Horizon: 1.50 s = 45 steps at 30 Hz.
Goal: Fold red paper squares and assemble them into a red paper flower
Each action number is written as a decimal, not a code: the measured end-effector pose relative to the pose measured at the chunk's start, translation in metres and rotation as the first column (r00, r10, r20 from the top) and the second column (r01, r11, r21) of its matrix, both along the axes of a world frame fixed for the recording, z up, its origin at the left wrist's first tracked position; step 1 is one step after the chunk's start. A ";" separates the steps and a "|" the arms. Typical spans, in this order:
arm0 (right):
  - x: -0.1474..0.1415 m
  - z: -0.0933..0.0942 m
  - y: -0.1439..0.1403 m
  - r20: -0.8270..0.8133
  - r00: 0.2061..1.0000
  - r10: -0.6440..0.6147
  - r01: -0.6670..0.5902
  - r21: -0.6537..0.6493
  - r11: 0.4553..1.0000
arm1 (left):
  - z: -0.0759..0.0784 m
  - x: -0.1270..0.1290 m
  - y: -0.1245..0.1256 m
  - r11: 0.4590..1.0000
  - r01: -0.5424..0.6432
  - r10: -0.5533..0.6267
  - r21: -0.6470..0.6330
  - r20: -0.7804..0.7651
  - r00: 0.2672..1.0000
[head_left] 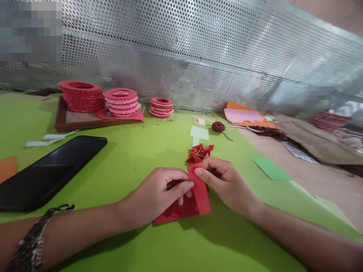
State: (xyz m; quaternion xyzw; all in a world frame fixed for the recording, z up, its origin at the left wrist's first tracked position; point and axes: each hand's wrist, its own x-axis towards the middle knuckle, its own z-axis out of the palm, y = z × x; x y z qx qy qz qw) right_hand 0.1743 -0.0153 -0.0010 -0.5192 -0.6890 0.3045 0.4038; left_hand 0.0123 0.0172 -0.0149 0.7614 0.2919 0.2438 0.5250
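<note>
Desk (147, 151), green at left and centre, beige at right. Directly on it: at left, a black phone (56, 170) and white paper strips (42, 143); at rear, a brown tray (60, 119), a stack of red and pink rings (161, 108) and a brown yarn ball (218, 127); near centre, folded red paper (195, 153); at right, a green card (271, 169).

No text, label, brand, number or sign readable anywhere in head view.

Bright, soft shadows, slight blur, stretched edges
</note>
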 end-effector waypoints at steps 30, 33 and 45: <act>0.004 -0.005 0.000 0.164 0.978 0.129 -0.127 -0.024 0.992 | 0.000 0.001 0.003 0.992 -0.105 0.110 -0.070 0.073 0.991; 0.004 -0.005 0.001 0.155 0.981 0.120 -0.117 -0.025 0.993 | 0.000 0.001 0.003 0.990 -0.083 0.095 -0.115 0.103 0.990; 0.003 -0.003 -0.002 0.087 0.982 0.171 -0.156 -0.151 0.976 | 0.000 0.000 0.005 0.989 -0.131 0.135 -0.061 0.067 0.989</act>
